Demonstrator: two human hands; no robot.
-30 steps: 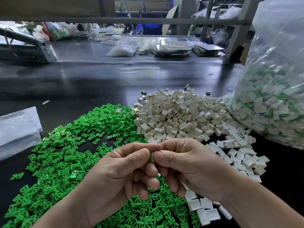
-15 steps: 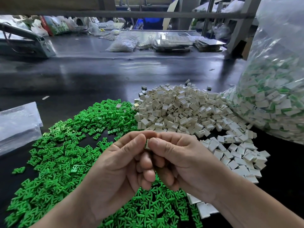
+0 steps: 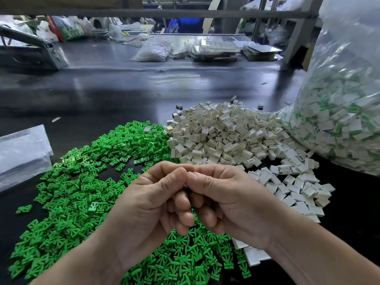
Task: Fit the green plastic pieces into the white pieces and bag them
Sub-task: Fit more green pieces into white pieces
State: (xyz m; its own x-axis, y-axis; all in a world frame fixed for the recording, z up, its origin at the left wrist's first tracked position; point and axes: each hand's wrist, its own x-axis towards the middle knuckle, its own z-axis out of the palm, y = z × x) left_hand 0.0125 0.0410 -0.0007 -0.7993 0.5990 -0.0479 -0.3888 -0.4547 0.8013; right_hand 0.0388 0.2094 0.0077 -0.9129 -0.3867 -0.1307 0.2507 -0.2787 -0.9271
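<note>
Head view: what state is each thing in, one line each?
Left hand, fingers pinching a hidden piece.
Right hand, fingers pinching the same piece.
Green pieces, loose pile.
White pieces, loose pile.
Big bag, holding white-and-green pieces.
Flat bags, lying flat.

The left hand (image 3: 148, 202) and right hand (image 3: 232, 200) conceal anything held between them. The bag (image 3: 339, 120) is cut off at right.

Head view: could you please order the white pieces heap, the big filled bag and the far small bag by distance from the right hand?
1. white pieces heap, just beyond the right hand.
2. big filled bag, at the right.
3. far small bag, across the table.
</note>
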